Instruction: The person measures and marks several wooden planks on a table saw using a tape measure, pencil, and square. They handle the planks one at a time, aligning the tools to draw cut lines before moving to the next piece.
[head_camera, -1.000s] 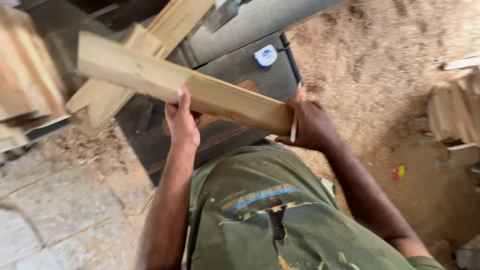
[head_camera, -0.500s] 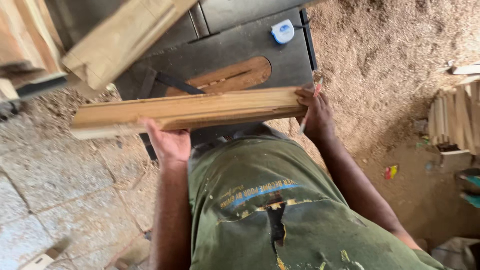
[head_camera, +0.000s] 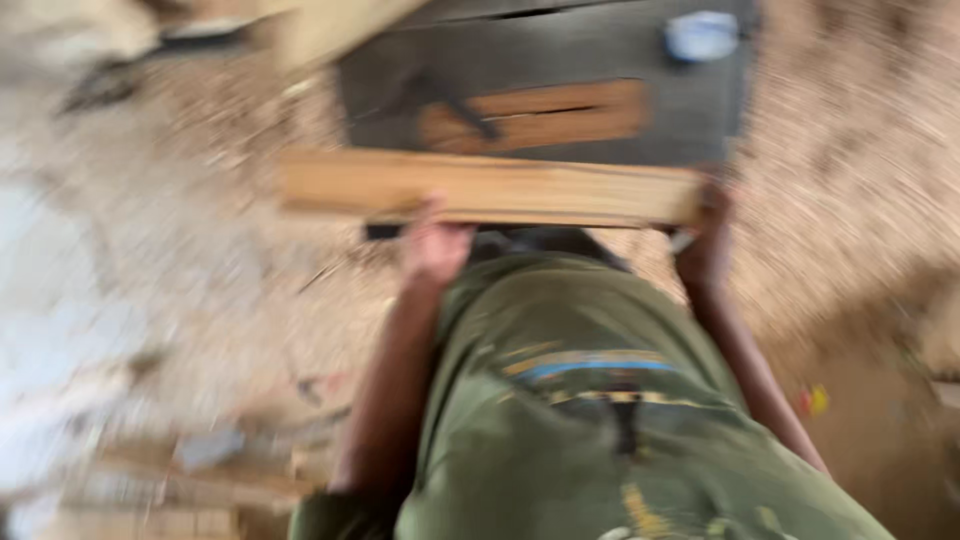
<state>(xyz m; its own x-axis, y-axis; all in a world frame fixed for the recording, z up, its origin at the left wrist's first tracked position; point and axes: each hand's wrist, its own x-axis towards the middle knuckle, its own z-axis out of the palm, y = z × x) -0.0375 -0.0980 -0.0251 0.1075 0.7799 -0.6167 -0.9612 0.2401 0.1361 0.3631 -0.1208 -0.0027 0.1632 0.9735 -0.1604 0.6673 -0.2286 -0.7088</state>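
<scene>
Head view is heavily motion-blurred, so I'm only reporting the coarse stuff. Wooden plank (head_camera: 490, 188) is held roughly level across the front of the body, just above the green shirt (head_camera: 600, 400), long axis running left to right. Left hand (head_camera: 437, 250) grips the plank from below near its middle, fingers wrapped up over the near edge; clenched on the wood as far as I can see through the blur. Right hand (head_camera: 706, 240) is clamped on the plank's right end, palm against the end and near edge. There's a thin pale thing by the right fingers, can't tell what it is. The plank's left end sticks out well past the left hand, unsupported, over the sawdust-covered floor (head_camera: 860, 150). Just beyond the plank sits the dark saw table (head_camera: 560, 60), with an orange-brown insert plate (head_camera: 535, 112) in its top; the plank overlaps the table's near edge in view, and I can't tell if it touches the surface or is held clear of it. A small blue-and-white round object (head_camera: 702, 35) lies on the table's far right corner. More pale timber (head_camera: 330, 25) crosses the top left, too smeared to detail. Lower left shows grey paving (head_camera: 60, 330) and some wood offcuts (head_camera: 200, 485). A small red-yellow scrap (head_camera: 815, 400) lies on the floor to the right.
</scene>
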